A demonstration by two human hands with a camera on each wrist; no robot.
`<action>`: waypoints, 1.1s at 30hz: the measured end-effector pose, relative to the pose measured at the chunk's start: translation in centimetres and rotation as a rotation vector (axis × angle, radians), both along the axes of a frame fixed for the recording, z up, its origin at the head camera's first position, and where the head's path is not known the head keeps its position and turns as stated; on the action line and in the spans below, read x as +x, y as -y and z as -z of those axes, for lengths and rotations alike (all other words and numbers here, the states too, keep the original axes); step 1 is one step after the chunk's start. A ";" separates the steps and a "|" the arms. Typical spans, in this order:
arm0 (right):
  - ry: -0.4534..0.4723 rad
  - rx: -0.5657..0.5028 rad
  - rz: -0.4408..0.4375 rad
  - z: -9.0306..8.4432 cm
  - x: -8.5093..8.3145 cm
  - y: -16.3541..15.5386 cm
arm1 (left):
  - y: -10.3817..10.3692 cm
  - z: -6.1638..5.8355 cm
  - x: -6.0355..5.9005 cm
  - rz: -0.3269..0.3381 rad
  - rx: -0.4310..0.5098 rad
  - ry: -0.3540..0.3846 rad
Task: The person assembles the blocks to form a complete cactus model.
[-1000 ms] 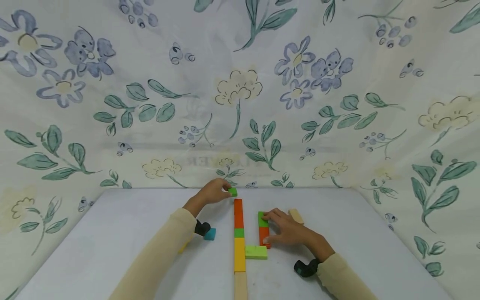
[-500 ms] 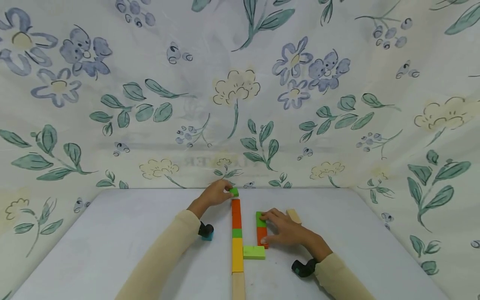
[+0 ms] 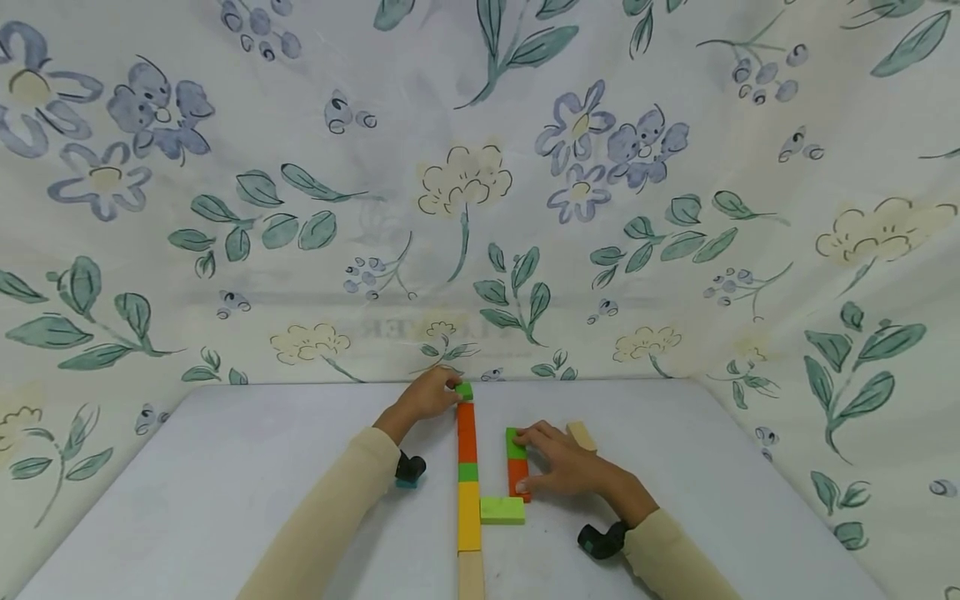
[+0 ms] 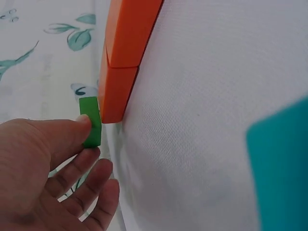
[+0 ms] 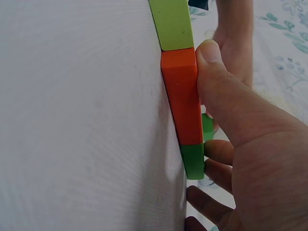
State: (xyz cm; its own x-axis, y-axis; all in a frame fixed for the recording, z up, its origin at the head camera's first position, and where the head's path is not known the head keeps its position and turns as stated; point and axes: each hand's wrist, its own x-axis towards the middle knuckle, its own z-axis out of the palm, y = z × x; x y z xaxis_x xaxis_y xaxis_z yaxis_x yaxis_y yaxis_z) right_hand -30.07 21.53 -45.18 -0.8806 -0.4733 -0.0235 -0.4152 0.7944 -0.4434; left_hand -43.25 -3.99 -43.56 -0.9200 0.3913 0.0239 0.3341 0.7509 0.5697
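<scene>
At the far end of a block row, my left hand (image 3: 426, 396) pinches a small green block (image 3: 465, 391) between thumb and fingers. This block sits right against the end of the orange blocks (image 4: 118, 94), or nearly so; actual contact cannot be told. My right hand (image 3: 562, 462) rests on a shorter line beside the row. Its thumb lies on an orange block (image 5: 183, 96) and its fingertips touch a green block (image 5: 193, 161). Nearer the person, the main row continues with a green block (image 3: 468, 472), a yellow block (image 3: 468, 517) and a plain wooden block (image 3: 471, 575).
A lime-green block (image 3: 502, 511) juts sideways from the yellow block towards the shorter line. One loose wooden block (image 3: 581, 436) lies beyond the right hand. A teal block (image 4: 284, 173) lies near the left wrist. Flowered cloth (image 3: 480, 208) rises behind the white table (image 3: 262, 467).
My left hand has brought the small green block towards the row's far end, narrowing the gap to the orange blocks. My right hand stays on the shorter line. The head view has shifted slightly.
</scene>
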 end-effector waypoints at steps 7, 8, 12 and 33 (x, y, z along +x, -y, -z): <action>-0.015 -0.007 -0.008 -0.2 0.0 0.1 | 0.1 0.0 0.0 0.032 -0.024 0.030; -0.013 -0.009 -0.007 -0.1 0.0 0.1 | 0.1 0.0 0.1 0.040 -0.035 0.035; 0.001 -0.018 -0.002 0.0 0.2 0.1 | 0.1 0.1 0.4 0.068 -0.063 0.056; -0.026 0.006 -0.018 0.0 0.2 0.0 | 1.0 -1.0 1.0 0.166 -0.099 0.061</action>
State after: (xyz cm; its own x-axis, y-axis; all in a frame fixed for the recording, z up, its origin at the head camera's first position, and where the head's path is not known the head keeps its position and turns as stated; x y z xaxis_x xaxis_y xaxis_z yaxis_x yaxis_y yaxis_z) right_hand -29.88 21.58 -45.17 -0.8721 -0.4894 -0.0033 -0.4412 0.7891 -0.4274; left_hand -42.28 -5.02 -42.56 -0.8411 0.5354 -0.0763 0.4252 0.7419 0.5185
